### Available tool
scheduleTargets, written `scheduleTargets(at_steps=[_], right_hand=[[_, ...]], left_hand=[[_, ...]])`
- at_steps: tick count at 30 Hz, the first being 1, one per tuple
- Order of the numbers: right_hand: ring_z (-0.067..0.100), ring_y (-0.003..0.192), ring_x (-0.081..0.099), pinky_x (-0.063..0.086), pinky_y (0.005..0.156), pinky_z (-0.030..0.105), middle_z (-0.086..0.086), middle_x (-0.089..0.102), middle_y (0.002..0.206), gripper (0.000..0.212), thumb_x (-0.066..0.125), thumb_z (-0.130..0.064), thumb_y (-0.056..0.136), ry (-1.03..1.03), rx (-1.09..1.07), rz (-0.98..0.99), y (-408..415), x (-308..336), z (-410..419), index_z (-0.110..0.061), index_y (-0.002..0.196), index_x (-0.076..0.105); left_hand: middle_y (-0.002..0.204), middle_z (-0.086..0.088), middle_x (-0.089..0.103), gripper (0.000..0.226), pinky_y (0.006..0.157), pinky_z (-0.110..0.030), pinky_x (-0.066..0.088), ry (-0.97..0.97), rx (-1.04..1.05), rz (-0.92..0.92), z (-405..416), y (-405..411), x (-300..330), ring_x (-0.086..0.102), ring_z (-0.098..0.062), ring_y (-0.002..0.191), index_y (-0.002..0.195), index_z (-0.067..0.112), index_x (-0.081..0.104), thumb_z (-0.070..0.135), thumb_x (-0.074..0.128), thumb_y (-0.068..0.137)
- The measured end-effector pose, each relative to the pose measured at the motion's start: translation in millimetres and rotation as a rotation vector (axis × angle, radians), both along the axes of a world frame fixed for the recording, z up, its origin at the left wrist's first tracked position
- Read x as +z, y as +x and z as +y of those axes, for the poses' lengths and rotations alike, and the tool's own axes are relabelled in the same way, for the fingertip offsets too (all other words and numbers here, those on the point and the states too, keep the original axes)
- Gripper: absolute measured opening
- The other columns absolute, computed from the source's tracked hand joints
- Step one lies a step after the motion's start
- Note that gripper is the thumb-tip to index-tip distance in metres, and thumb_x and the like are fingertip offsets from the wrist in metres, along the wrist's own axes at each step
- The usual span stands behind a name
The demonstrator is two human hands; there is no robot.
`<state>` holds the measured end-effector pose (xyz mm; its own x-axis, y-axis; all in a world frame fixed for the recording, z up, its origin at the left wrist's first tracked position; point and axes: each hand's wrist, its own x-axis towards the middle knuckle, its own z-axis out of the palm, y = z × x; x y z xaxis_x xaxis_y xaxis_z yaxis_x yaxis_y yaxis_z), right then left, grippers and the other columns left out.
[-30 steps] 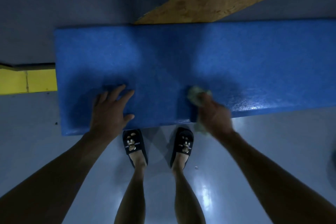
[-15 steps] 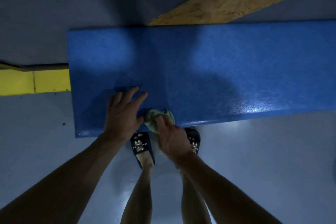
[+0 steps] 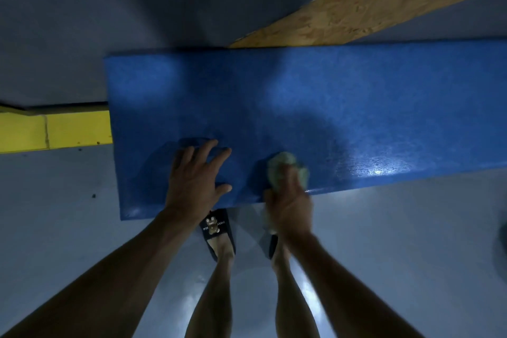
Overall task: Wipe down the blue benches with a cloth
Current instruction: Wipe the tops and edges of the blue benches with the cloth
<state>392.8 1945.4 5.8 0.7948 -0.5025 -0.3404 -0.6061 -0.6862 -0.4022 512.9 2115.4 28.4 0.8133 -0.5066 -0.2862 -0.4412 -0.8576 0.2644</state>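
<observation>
A long blue bench [image 3: 301, 96] runs across the view, its left end in sight and its right end out of frame. My left hand [image 3: 196, 181] rests flat on the near part of the seat, fingers spread. To its right, my right hand [image 3: 289, 206] grips a crumpled pale green cloth [image 3: 285, 169] and presses it onto the bench's near edge; the hand is motion-blurred and covers the cloth's lower part.
A bare wooden board [image 3: 370, 5] slants up to the right behind the bench. A yellow painted kerb [image 3: 55, 129] meets the bench's left end. My feet in dark slippers [image 3: 216, 228] stand on the glossy grey floor [image 3: 397, 269] just under the near edge.
My right hand has carried the cloth rightwards along the near edge, away from my left hand, after sweeping left the half second before. My left hand has stayed planted on the seat.
</observation>
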Motion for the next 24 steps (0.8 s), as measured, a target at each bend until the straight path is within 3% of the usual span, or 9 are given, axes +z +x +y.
scheduleTargets(at_steps=[3, 6, 8, 11, 14, 16, 18, 21, 24], right_hand=[[0.019, 0.096, 0.065, 0.06, 0.07, 0.031, 0.001, 0.057, 0.126, 0.043, 0.049, -0.033, 0.087, 0.06, 0.366, -0.074, 12.8, 7.9, 26.9, -0.02, 0.128, 0.043], [0.025, 0.077, 0.068, 0.054, 0.056, 0.031, 0.002, 0.064, 0.114, 0.042, 0.055, -0.029, 0.083, -0.042, 0.619, -0.123, 18.0, 12.5, -20.0, -0.021, 0.123, 0.055], [0.032, 0.08, 0.069, 0.058, 0.063, 0.038, 0.002, 0.067, 0.114, 0.049, 0.06, -0.022, 0.08, -0.119, 0.424, -0.042, 15.1, 14.9, -72.8, -0.03, 0.128, 0.055], [0.041, 0.091, 0.064, 0.05, 0.074, 0.042, 0.01, 0.06, 0.122, 0.05, 0.052, -0.021, 0.086, -0.155, -0.253, 0.113, 14.9, 18.7, -142.7, -0.031, 0.134, 0.04], [0.046, 0.102, 0.057, 0.045, 0.076, 0.047, 0.019, 0.045, 0.134, 0.054, 0.047, -0.016, 0.091, -0.325, -0.33, 0.134, 27.0, 10.2, -136.0, -0.013, 0.142, 0.031], [0.044, 0.12, 0.049, 0.044, 0.091, 0.05, 0.02, 0.036, 0.148, 0.058, 0.042, -0.016, 0.096, -0.326, -0.257, 0.068, 40.8, 1.0, -95.1, -0.007, 0.151, 0.026], [0.042, 0.125, 0.047, 0.044, 0.099, 0.049, 0.021, 0.035, 0.151, 0.061, 0.042, -0.015, 0.095, -0.29, -0.111, 0.035, 51.1, -4.9, -40.8, -0.004, 0.152, 0.023], [0.035, 0.112, 0.054, 0.052, 0.087, 0.045, 0.016, 0.043, 0.141, 0.072, 0.049, -0.022, 0.088, -0.211, 0.23, -0.001, 55.2, -2.4, 12.8, -0.006, 0.153, 0.022], [0.032, 0.107, 0.057, 0.054, 0.079, 0.043, 0.013, 0.05, 0.134, 0.074, 0.054, -0.024, 0.085, -0.189, 0.641, -0.043, 56.9, 5.9, -22.8, -0.009, 0.152, 0.028]], left_hand=[[0.143, 0.003, 0.047, 0.083, 0.095, -0.047, 0.043, 0.005, -0.019, 0.012, -0.4, 1.5, 0.3, 0.048, -0.028, 0.109, 0.133, 0.033, 0.054, 0.049, 0.086, 0.059], [0.144, 0.004, 0.045, 0.083, 0.095, -0.048, 0.042, 0.018, -0.023, 0.017, -0.2, 2.0, 0.6, 0.048, -0.028, 0.111, 0.133, 0.034, 0.052, 0.052, 0.085, 0.06], [0.145, 0.004, 0.044, 0.081, 0.097, -0.048, 0.041, 0.022, -0.022, 0.028, -0.7, 1.4, 1.2, 0.046, -0.027, 0.113, 0.134, 0.035, 0.051, 0.053, 0.083, 0.061], [0.147, 0.005, 0.041, 0.08, 0.1, -0.048, 0.04, 0.029, -0.026, 0.037, -1.0, 1.2, 2.4, 0.043, -0.027, 0.115, 0.136, 0.036, 0.049, 0.054, 0.081, 0.064], [0.147, 0.004, 0.042, 0.081, 0.1, -0.049, 0.04, 0.033, -0.025, 0.031, -2.3, 1.4, 2.3, 0.044, -0.027, 0.114, 0.135, 0.035, 0.05, 0.054, 0.082, 0.063], [0.146, 0.003, 0.043, 0.081, 0.1, -0.05, 0.04, 0.03, -0.019, 0.033, -2.2, 1.2, 2.8, 0.045, -0.028, 0.113, 0.135, 0.034, 0.051, 0.054, 0.082, 0.063], [0.147, 0.003, 0.043, 0.081, 0.101, -0.051, 0.04, 0.029, -0.015, 0.045, -2.9, 1.6, 4.1, 0.046, -0.029, 0.114, 0.135, 0.034, 0.051, 0.053, 0.082, 0.063], [0.149, 0.003, 0.042, 0.08, 0.103, -0.049, 0.039, 0.033, -0.025, 0.055, -3.3, 2.0, 5.1, 0.044, -0.028, 0.117, 0.138, 0.033, 0.05, 0.053, 0.08, 0.066], [0.148, 0.003, 0.044, 0.079, 0.106, -0.049, 0.037, 0.05, -0.037, 0.053, -2.1, 1.9, 6.0, 0.044, -0.027, 0.119, 0.139, 0.033, 0.05, 0.054, 0.079, 0.068]])
